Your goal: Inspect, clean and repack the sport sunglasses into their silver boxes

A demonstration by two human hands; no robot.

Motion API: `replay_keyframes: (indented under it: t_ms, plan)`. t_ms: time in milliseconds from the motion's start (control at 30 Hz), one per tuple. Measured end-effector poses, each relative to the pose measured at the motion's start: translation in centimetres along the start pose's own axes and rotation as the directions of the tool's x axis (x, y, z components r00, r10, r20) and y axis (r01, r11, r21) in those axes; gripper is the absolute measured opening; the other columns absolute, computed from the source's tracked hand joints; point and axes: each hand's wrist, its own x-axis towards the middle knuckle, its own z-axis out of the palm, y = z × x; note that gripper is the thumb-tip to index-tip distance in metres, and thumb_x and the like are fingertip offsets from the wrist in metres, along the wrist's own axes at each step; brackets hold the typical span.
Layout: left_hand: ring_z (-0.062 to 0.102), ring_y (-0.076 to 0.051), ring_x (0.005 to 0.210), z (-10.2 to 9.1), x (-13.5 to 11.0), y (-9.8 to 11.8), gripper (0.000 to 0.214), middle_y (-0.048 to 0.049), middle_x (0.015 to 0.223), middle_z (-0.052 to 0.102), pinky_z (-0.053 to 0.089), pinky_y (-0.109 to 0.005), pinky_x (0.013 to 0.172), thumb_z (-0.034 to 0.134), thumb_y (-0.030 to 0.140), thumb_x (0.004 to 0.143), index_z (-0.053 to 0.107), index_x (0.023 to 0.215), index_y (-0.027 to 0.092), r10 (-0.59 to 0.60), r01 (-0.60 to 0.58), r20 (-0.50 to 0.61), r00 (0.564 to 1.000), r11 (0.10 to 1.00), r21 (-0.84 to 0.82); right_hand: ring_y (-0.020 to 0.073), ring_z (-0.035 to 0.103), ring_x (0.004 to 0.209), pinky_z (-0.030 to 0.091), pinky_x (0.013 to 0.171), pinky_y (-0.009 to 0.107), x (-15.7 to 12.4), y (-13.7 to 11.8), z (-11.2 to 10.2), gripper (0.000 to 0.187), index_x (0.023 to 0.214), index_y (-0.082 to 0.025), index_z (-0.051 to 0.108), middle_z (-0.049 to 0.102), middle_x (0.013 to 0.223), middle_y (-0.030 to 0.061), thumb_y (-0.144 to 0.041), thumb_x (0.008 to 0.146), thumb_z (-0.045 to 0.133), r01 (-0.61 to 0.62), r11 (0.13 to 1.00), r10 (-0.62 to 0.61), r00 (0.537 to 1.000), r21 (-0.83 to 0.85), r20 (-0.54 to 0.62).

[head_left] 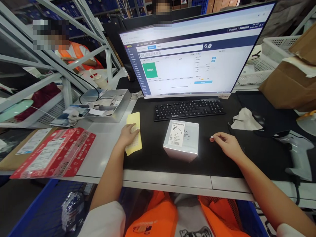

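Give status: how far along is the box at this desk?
Done: the white box sits closed on the black mat, label up; the monitor shows a green tile. In hand: the left hand presses the yellow slip; the right hand rests curled on the mat beside the box, apart from it. Left, likely: the scanner and keyboard lie untouched.

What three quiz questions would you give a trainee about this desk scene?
1. True or false: the left hand rests on the yellow slip.
2. Which thing stands between the two hands? A) white box B) mug C) phone
3. Fill in: the barcode scanner lies to the ___ of the right hand.
Key: 1 true; 2 A; 3 right.
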Motion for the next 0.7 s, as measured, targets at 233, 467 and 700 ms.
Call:
replay_keyframes:
  t_ms: [233,467,700]
  plan:
    - [0.036,-0.045,0.149,0.6,-0.7,1.1,0.094,-0.0256,0.16,0.034,0.032,-0.055,0.123,0.065,0.064,0.081,0.04,0.155,0.011,-0.214,0.214,-0.07,0.974,0.977,0.002,0.0283,0.073,0.087,0.057,0.086,0.041,-0.2,-0.4,-0.4,0.036,0.078,-0.022,0.075,0.077,0.084,0.0083,-0.057,0.081,0.066,-0.003,1.0,0.003,1.0,-0.018,0.004]
    - [0.041,-0.047,0.143,0.8,-0.9,2.9,0.095,-0.0206,0.163,0.028,0.037,-0.055,0.118,0.078,0.041,0.074,0.035,0.156,0.019,-0.232,0.22,-0.118,0.966,0.97,-0.104,0.0321,0.073,0.091,0.056,0.09,0.044,-0.1,0.7,-0.5,0.033,0.08,-0.024,0.075,0.078,0.087,0.0082,-0.055,0.081,0.066,0.001,0.989,-0.004,1.0,-0.148,-0.021]
    - [0.043,-0.049,0.137,0.0,-1.4,3.1,0.108,-0.0202,0.162,0.025,0.041,-0.059,0.112,0.082,0.029,0.064,0.03,0.159,0.021,-0.214,0.191,-0.102,0.972,0.961,-0.198,0.0371,0.069,0.102,0.05,0.101,0.053,0.7,-5.8,-2.3,0.023,0.087,-0.029,0.073,0.076,0.094,0.0067,-0.05,0.09,0.063,0.163,0.95,-0.218,0.957,-0.265,-0.192]
